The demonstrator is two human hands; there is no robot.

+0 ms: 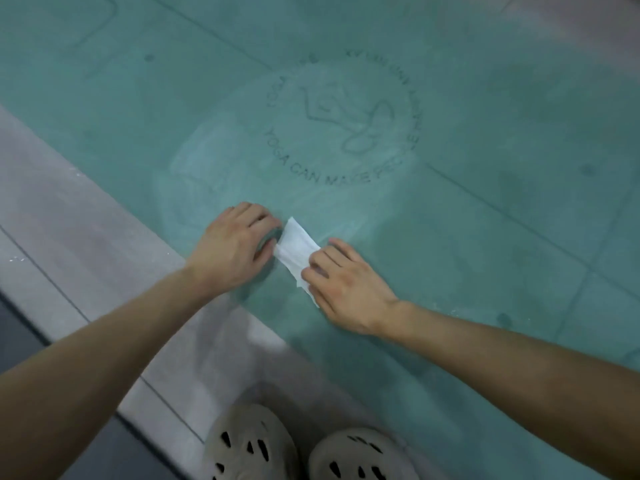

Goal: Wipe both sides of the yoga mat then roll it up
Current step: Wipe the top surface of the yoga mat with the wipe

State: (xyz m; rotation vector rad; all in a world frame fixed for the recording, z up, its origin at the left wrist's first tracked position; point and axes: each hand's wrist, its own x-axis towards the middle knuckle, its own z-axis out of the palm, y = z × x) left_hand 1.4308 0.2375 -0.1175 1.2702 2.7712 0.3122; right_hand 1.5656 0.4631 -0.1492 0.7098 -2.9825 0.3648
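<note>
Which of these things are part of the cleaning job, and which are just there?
Part of the job:
mat
wipe
left hand and right hand, both at the wipe

Just there:
shoes
tiled floor

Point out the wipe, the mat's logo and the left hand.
wipe (296, 245), head view, middle of the white sheet
logo (341, 117), head view, centre of the lettered ring
left hand (230, 247), head view, back of the hand
</note>
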